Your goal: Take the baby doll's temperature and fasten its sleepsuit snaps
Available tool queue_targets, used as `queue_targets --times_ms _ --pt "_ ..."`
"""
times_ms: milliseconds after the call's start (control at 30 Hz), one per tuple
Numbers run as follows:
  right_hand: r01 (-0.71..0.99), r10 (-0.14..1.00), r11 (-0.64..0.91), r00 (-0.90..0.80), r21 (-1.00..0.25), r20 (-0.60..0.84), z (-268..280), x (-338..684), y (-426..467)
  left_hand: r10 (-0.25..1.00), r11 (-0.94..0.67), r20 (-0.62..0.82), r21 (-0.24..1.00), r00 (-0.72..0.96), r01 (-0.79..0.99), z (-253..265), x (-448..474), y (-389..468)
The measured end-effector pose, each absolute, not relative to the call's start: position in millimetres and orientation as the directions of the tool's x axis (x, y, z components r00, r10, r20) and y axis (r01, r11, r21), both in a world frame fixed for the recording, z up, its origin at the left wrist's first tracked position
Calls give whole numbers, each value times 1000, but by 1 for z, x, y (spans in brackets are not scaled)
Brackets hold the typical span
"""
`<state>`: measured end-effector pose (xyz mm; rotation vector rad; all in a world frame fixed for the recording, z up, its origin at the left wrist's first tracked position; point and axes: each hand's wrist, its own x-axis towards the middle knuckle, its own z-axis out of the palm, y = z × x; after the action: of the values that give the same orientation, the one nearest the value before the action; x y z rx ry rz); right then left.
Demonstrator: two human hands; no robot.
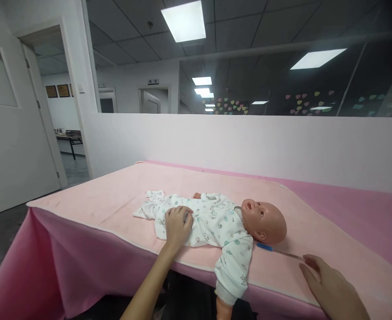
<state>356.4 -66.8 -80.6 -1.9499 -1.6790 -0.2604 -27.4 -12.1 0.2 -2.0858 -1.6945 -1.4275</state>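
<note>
- Door (pixel 16 124), white and standing open, is well to the left of the doll.
- Pink cloth (pixel 45 253) hangs in folds to the left of the doll and below it.
- Small dark-legged table (pixel 69 137) shows through the doorway, far behind the doll on its left.
- Pale peach sheet (pixel 92 195) lies over the pink cloth, directly under the doll.
- Left hand (pixel 178 226) rests palm down on the doll's clothed lower body, fingers loosely together.
- Doll (pixel 212 222), in white printed clothes, lies face up on the sheet, feet left, head right; its near arm hangs over the edge.
- Heart-shaped stickers (pixel 233 107) dot the glass area far behind the doll.
- Blue-ended thin stick (pixel 264 247) lies just beside the doll's head, on the near side.
- Right hand (pixel 332 282), right of the doll's head, has thumb and forefinger narrowly parted at the stick's thin end; whether they pinch it I cannot tell.
</note>
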Motion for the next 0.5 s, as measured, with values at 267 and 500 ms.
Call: queue_targets --times_ms 267,500 --pt "957 943 -8 103 -289 316 -50 354 -54 767 -411 642 518 -23 750 8 -35 -21" --pt "831 949 25 154 -556 273 -8 352 -86 745 -174 569 670 -348 722 -78 -48 -95"
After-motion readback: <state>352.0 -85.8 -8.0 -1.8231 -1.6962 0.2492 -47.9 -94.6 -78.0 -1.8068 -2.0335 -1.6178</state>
